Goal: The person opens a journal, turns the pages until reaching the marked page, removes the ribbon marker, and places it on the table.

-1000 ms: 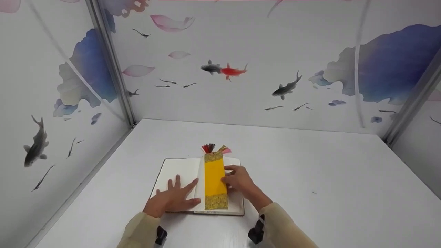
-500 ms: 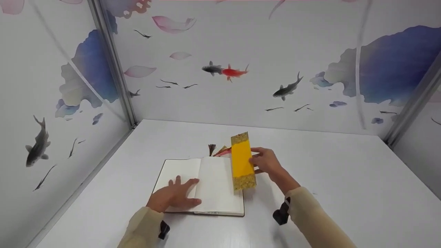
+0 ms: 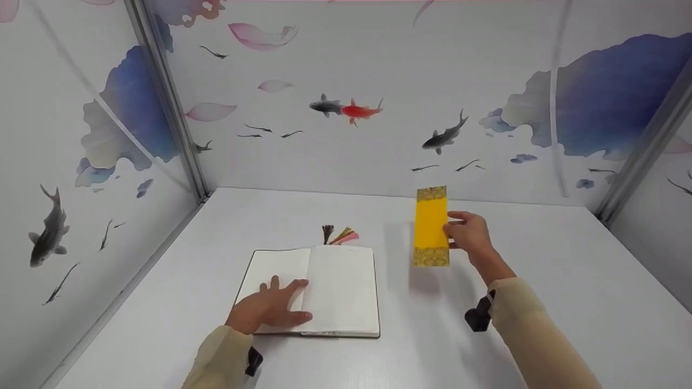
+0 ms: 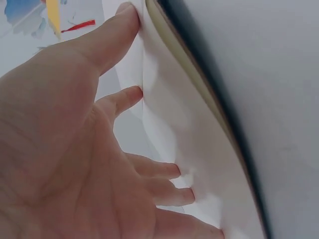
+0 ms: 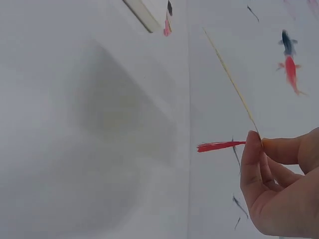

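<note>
An open notebook point(image 3: 341, 289) with blank pages lies on the white table. My left hand point(image 3: 273, 309) rests on its left page, fingers spread, thumb near the fold. In the left wrist view the fingertips point(image 4: 133, 92) meet the paper, with the dark cover edge beyond. Out to the right, my right hand point(image 3: 469, 235) pinches a yellow bookmark point(image 3: 431, 224) by its right edge. The bookmark has speckled gold ends and stands upright above the table, its shadow below. From the right wrist it appears edge-on, with a red tassel point(image 5: 219, 147) beside the fingers.
Dark, olive and pink tassels point(image 3: 340, 235) stick out past the notebook's top edge. White walls point(image 3: 378, 162) printed with fish and petals enclose the table point(image 3: 519, 259) at the back and sides. Metal posts point(image 3: 186, 140) stand at the corners.
My right hand has lifted the bookmark off the right page and carried it right and away from me, baring that page. My left hand has stayed on the left page.
</note>
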`<state>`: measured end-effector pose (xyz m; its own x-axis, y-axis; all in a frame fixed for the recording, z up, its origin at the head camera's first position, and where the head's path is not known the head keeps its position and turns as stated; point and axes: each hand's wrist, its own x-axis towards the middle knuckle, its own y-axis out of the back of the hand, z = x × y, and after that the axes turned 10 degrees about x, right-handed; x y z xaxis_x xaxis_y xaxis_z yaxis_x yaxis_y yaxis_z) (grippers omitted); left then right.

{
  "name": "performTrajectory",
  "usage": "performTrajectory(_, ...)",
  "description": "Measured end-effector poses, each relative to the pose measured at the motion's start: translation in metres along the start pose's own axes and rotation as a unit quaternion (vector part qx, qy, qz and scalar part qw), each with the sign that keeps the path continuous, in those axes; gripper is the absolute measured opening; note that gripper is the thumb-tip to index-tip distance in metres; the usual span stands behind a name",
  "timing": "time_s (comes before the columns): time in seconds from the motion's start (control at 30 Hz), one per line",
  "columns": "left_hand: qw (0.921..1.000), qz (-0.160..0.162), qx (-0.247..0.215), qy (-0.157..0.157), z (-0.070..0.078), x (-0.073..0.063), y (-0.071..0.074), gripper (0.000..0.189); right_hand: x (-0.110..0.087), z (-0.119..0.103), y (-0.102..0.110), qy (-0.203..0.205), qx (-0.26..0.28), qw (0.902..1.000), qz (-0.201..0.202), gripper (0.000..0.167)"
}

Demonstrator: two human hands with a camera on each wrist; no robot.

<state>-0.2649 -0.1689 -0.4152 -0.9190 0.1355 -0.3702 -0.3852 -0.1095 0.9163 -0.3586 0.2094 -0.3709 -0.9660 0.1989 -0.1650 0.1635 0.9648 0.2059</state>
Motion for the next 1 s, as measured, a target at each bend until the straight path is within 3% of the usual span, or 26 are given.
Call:
performTrajectory(0.2, 0.9999, -0.006, 0.000, -0.016, 0.002, 0.002, -0.001, 0.082, -0.004, 0.029, 0.012, -0.017, -0.036, 0.9987, -0.031, 0.053)
performTrajectory(0.47, 0.9997, -0.017, -0.002, -0.018, -0.004, 0.002, 0.004, 0.080, -0.021, 0.058, 0.004, -0.048, -0.113, 0.9901, -0.069, 0.053)
performTrajectory(0.7, 0.9997, -0.021, -0.008, -0.011, -0.003, 0.002, 0.004, 0.080, -0.030, 0.068, 0.003, -0.046, -0.184, 0.9795, -0.067, 0.061)
performTrajectory(1.0, 0.9998, -0.014, -0.008, -0.007, -0.003, 0.001, 0.005, 0.080, -0.038, 0.074, -0.002, -0.028, -0.236, 0.9691, -0.066, 0.068)
